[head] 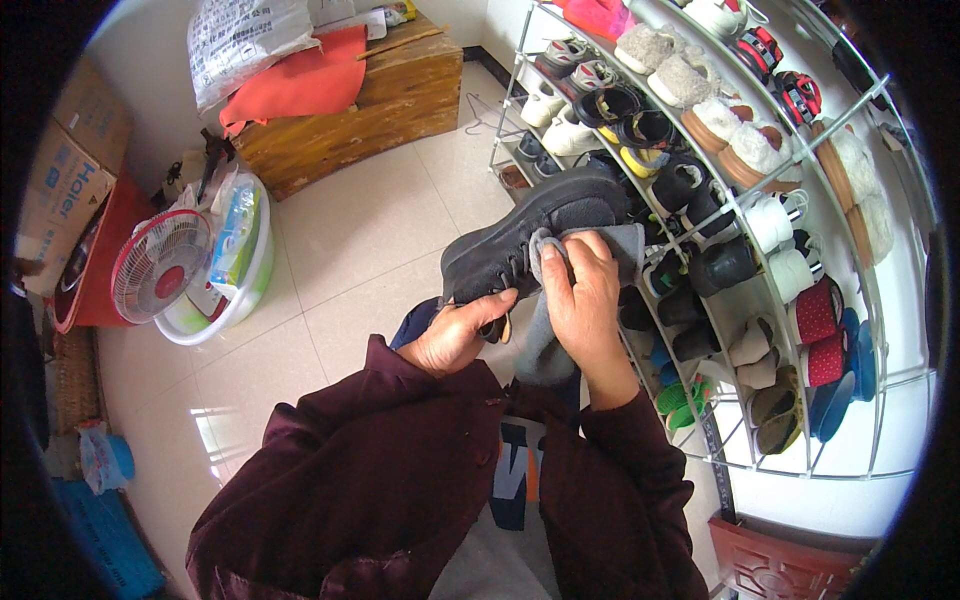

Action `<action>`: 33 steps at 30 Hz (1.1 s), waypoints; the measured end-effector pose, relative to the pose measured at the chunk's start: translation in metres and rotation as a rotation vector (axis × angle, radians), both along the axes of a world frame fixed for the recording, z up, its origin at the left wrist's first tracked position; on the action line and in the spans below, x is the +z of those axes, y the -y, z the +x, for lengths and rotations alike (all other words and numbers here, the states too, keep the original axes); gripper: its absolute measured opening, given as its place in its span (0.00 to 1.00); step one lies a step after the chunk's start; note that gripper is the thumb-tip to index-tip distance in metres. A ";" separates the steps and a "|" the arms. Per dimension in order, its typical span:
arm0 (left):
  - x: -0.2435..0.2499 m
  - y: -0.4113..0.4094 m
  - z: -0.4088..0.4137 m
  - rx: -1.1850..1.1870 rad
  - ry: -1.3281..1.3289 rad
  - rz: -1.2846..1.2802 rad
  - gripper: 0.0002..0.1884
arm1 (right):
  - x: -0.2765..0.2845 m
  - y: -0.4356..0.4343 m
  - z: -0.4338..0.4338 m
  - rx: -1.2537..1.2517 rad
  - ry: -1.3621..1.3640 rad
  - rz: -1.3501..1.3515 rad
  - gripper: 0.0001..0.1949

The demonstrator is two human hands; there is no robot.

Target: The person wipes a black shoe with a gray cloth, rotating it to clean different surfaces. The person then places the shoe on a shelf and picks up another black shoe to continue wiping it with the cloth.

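A black lace-up leather shoe (487, 255) is held up in front of my chest, its toe pointing to the upper right. My left hand (457, 330) grips it near the ankle opening, the thumb lying along the side by the laces. In my right hand (581, 289) a grey cloth (626, 244) is bunched between thumb and fingers. That hand presses the cloth against the shoe's upper, near the front of the laces. A long end of the cloth hangs below my right hand. The left fingers are partly hidden behind the shoe.
At the right, a metal shoe rack (701, 225) carries many shoes and slippers close to my right arm. On the left, an electric fan (161, 266) leans at a white plastic tub (259, 277). A wooden chest (352, 112) stands behind, under a red cloth (300, 79) and a white sack (251, 49).
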State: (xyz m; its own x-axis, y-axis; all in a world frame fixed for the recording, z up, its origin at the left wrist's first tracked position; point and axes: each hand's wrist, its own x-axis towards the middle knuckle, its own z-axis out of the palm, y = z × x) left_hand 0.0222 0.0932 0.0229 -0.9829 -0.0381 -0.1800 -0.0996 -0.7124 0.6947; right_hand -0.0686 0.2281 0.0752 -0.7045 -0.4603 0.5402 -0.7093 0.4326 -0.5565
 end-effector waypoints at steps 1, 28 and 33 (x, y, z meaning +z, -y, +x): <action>0.001 0.001 0.000 -0.013 0.019 0.019 0.16 | -0.001 0.001 0.001 0.003 -0.016 -0.030 0.09; 0.012 0.017 -0.018 -0.072 -0.348 0.675 0.24 | -0.065 0.013 0.017 0.007 -0.420 -0.152 0.16; 0.016 0.025 -0.021 -0.074 -0.415 0.726 0.24 | -0.079 0.013 0.038 0.234 -0.347 -0.223 0.16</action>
State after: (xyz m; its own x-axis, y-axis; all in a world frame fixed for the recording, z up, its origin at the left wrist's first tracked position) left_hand 0.0014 0.0686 0.0386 -0.9701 0.0146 0.2423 -0.0009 -0.9984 0.0567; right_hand -0.0310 0.2147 -0.0037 -0.3564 -0.4307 0.8292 -0.9339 0.1361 -0.3307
